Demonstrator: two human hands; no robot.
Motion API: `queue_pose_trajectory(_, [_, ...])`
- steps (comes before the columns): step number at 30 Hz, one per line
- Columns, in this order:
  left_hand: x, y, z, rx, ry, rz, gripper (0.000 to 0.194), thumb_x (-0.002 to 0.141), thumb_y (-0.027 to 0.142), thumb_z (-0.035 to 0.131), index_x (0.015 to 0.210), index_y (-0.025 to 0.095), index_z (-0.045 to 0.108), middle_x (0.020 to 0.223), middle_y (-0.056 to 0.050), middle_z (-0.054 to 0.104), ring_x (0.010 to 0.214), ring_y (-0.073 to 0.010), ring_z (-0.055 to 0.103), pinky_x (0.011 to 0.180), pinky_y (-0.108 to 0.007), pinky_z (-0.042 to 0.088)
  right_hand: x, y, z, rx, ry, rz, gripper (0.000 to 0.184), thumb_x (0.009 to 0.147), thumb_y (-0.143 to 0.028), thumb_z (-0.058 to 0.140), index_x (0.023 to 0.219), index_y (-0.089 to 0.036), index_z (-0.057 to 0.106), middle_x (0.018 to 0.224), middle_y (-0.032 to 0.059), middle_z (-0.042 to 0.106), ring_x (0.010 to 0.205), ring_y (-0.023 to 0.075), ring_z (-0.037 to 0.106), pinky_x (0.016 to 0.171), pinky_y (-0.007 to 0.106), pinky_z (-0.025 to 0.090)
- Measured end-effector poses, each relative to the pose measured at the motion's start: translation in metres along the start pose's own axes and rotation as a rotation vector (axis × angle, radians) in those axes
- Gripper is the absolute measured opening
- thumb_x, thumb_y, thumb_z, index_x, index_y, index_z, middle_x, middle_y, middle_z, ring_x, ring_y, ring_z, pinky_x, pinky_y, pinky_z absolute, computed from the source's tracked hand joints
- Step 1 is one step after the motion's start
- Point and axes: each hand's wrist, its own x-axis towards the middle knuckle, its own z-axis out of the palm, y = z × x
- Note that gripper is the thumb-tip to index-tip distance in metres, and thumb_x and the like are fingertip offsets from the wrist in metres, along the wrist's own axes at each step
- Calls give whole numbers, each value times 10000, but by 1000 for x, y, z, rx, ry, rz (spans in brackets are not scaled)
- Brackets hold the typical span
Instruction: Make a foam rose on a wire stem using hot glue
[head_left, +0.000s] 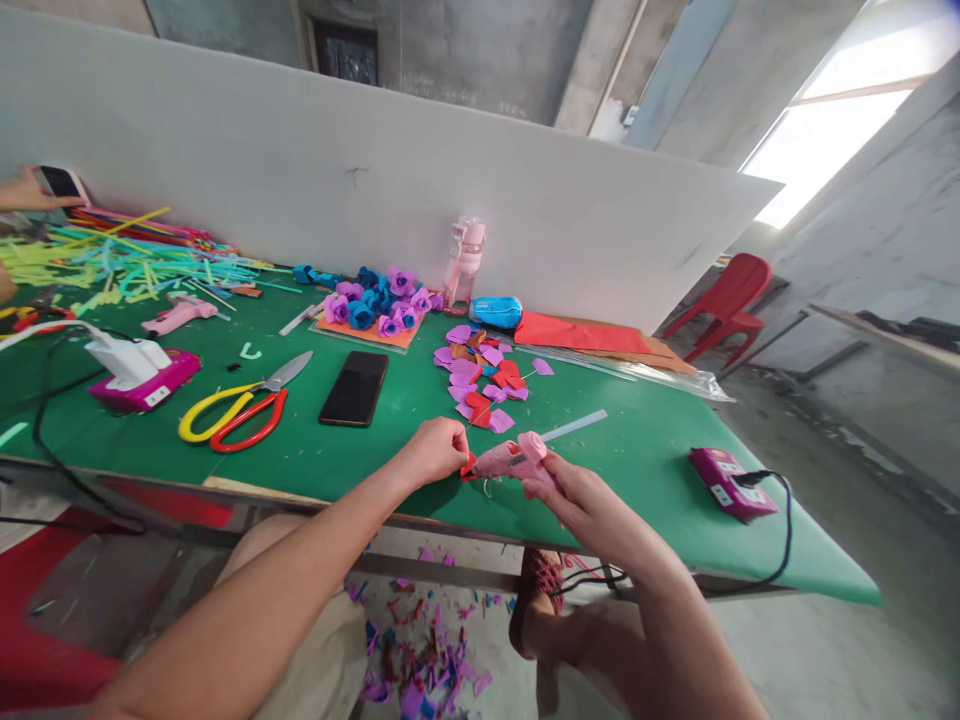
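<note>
My right hand [574, 492] grips a pink glue gun [514, 457] by its handle, with a clear glue stick [576, 424] poking out of its back. Pinched in my left hand [437, 450] is a small red paper piece [468, 467], partly hidden by the fingers. The gun's nozzle points left and is at the red piece; whether they touch I cannot tell. Just beyond my hands lie loose purple, red, blue and brown petals [463, 372]. Finished-looking purple and blue paper flowers [401, 287] sit on an orange sheet farther back.
Scissors [247, 405] and a phone [355, 388] lie left of my hands. Power strips [146, 380] stand at both ends, one at right [731, 484] with a cable. Behind are a pink bottle [466, 262], blue pouch [496, 312] and red paper [577, 333]. Another person's hand [34, 192] is at far left.
</note>
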Motion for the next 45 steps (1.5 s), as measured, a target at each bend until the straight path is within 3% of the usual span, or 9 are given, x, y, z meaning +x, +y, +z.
queue_pose_trajectory(21, [-1, 2, -2, 8, -10, 0, 73, 605, 117, 554, 576, 166, 599, 566, 11, 606, 559, -113, 523, 505, -210, 327, 0, -2, -3, 54, 7, -52, 352, 916, -373, 350, 1206, -235, 494, 1085, 41, 643, 908, 201, 602, 791, 282, 445])
queue_pose_trajectory(32, [0, 1, -2, 25, -19, 8, 78, 617, 114, 555, 588, 166, 606, 581, 7, 612, 577, -119, 538, 516, -210, 340, -2, 1, -4, 68, 31, 3, 354, 894, -387, 376, 1164, -214, 527, 1057, 68, 647, 884, 224, 595, 768, 309, 455])
queue_pose_trajectory(39, [0, 0, -2, 22, -19, 17, 78, 609, 123, 546, 590, 169, 605, 581, 7, 608, 571, -121, 531, 506, -215, 331, -3, 3, -5, 43, 22, 35, 321, 899, -414, 363, 1033, -190, 550, 896, 48, 643, 759, 183, 570, 689, 270, 437])
queue_pose_trajectory(45, [0, 0, -2, 17, -16, 22, 80, 611, 118, 548, 588, 168, 606, 585, 7, 612, 577, -118, 538, 514, -210, 339, -3, 5, -6, 35, 24, 45, 319, 900, -419, 351, 1011, -191, 544, 879, 53, 635, 778, 192, 573, 698, 281, 431])
